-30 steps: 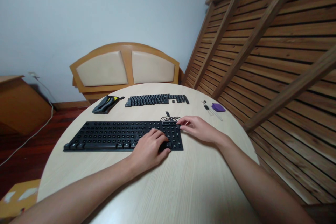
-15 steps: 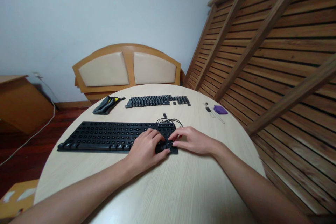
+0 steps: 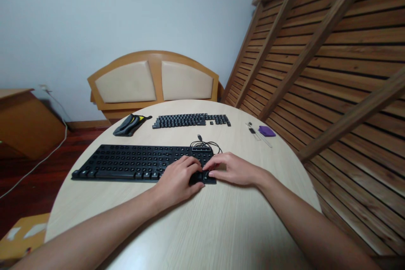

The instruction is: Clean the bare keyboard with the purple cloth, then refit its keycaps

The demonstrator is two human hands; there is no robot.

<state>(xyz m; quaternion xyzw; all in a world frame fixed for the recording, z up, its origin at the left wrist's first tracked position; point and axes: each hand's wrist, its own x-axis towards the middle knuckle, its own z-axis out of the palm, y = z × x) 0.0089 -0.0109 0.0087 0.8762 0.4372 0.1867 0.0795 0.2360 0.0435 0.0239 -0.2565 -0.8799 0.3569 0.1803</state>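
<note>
A black keyboard (image 3: 126, 162) lies near the middle of the table, most of its keycaps off and a few still on its front row. My left hand (image 3: 180, 179) rests over its right part, fingers bent onto the keypad area and thumb apart near the front edge. From the right, my right hand (image 3: 232, 169) reaches the keypad's lower corner with thumb and forefinger close together. Whatever lies between those fingertips is too small to make out. Behind the keyboard, loose black keycaps (image 3: 180, 120) stand in rows, with a single keycap (image 3: 211, 123) set apart.
A coiled USB cable (image 3: 210, 145) lies behind the keyboard. Black, grey and yellow gloves or a pouch (image 3: 131, 125) sit at the back left. At right are a purple cloth piece (image 3: 266, 130) and thin metal tools (image 3: 255, 132). The round table's edge (image 3: 311, 185) curves around.
My right fingertips have drawn closer together and shifted slightly at the keypad's corner. My left fingers have moved a little on the keyboard. The whole view has shifted slightly.
</note>
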